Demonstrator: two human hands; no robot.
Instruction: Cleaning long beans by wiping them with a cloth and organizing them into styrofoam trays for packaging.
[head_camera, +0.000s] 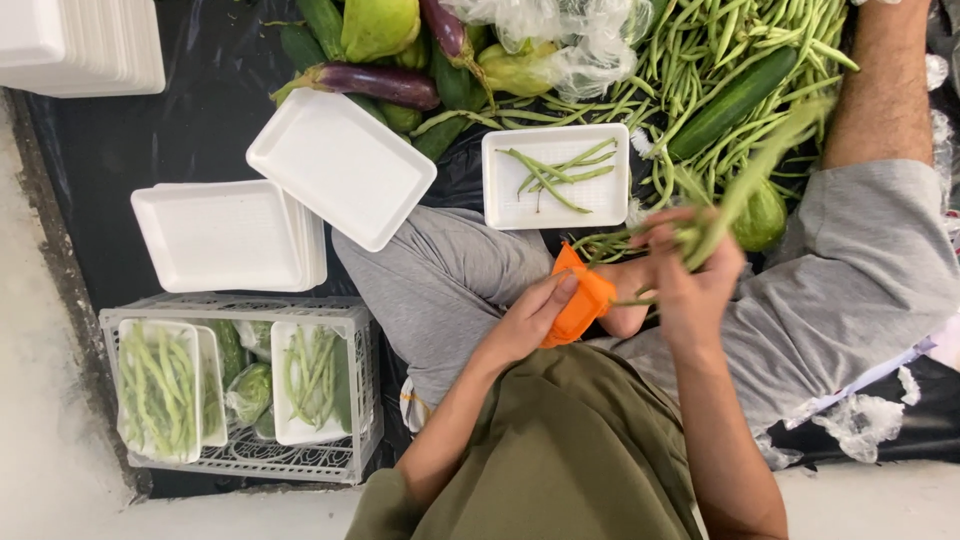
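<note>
**Sorting green beans on a floor of vegetables**

A black plastic sheet (150, 130) covers the far floor, heaped at far right with loose green beans (720, 40), a cucumber (735, 100) and, further left, aubergines (385, 83) and pale gourds. At near left a white wire crate (240, 455) holds wrapped trays of beans. Beside it, further off, lie stacked white foam trays (225, 235), one more (340, 165) tilted across them. A single foam tray (555, 175) sits just beyond the seated person's grey-trousered knee, with a few beans in it.

The right hand (695, 275) is raised at centre right, fingers closed round a small bunch of green beans (740, 190) near their lower ends; the tips blur upward. The pods look light, slender and bendy, likely to snap if bent hard, so gathering them mid-length in a gentle clasp seems soundest.

The left hand (530, 315) rests on an orange plastic tool (580, 300), thumb and fingers curled loosely over it, just left of the right wrist
</note>
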